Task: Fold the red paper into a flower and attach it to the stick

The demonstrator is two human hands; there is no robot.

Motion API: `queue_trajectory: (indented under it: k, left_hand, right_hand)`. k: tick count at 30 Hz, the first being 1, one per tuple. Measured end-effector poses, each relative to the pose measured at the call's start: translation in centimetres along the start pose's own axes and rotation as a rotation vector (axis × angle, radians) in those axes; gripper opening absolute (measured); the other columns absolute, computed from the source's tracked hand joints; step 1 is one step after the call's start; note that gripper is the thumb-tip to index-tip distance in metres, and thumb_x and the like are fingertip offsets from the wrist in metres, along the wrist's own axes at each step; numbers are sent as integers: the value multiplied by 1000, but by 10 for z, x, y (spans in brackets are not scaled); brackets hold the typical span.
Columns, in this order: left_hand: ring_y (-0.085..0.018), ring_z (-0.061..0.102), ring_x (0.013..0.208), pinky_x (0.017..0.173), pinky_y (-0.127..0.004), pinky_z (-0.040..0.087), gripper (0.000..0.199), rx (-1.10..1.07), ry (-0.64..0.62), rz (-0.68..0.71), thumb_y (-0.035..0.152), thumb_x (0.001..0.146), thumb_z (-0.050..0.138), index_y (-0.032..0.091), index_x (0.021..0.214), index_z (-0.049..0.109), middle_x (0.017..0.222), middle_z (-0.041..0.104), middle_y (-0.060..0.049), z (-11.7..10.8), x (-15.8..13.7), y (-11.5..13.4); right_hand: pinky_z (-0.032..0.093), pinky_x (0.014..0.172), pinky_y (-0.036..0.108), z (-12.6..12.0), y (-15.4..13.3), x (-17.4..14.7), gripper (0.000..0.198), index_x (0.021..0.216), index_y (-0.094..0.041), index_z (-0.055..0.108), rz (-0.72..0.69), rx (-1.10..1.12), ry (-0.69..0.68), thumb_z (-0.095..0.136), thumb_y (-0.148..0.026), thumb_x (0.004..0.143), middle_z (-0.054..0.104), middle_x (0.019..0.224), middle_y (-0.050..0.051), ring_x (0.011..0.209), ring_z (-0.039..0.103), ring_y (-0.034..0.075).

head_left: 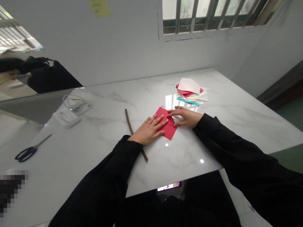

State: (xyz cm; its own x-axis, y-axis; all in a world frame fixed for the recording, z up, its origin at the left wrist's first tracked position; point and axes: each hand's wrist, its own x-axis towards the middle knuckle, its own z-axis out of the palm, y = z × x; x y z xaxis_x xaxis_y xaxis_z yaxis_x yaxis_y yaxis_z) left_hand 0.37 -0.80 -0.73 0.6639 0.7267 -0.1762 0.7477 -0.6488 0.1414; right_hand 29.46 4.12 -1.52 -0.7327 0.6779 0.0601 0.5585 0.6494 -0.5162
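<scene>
A sheet of red paper (170,134) lies flat on the glossy marble-patterned table, with a short crease or slit near its right side. Spread across its left part is my left hand (149,129), palm down with the fingers apart. My right hand (186,116) rests at the paper's right edge, fingers loosely stretched and touching it. Under my left wrist passes a thin brown stick (128,119), partly hidden by the sleeve. Just beyond the paper's far corner sits a small patterned item (162,106), too small to name.
Toward the back right is a pile of coloured paper scraps (189,86). Scissors (33,148) lie at far left, near a white power strip (67,117) with a coiled cable (75,103). A lit phone (169,186) shows below the table's front edge (174,182).
</scene>
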Motion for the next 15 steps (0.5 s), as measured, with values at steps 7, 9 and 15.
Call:
queue_trajectory:
  k: [7,9,15]
  left_hand:
    - [-32,7,166,134,-53,12,67,-4,20,12,64,110,30,36,170,25,180,12,1,2,0,-2]
    - [-32,7,166,134,-53,12,67,0,19,9,64,110,30,35,170,25,180,12,0,2,0,-2]
    - [-32,8,166,134,-53,13,67,7,22,17,64,110,29,36,170,24,180,11,1,2,0,-2]
  right_hand:
    - [31,127,63,1,2,0,62,147,-25,63,-7,-7,3,73,-50,91,49,166,9,155,38,40]
    - [30,128,63,2,3,0,62,147,-26,63,-8,-2,12,73,-50,91,49,165,8,156,36,40]
    - [28,130,60,3,4,0,62,147,-27,64,-13,-9,18,73,-52,91,49,165,7,156,37,38]
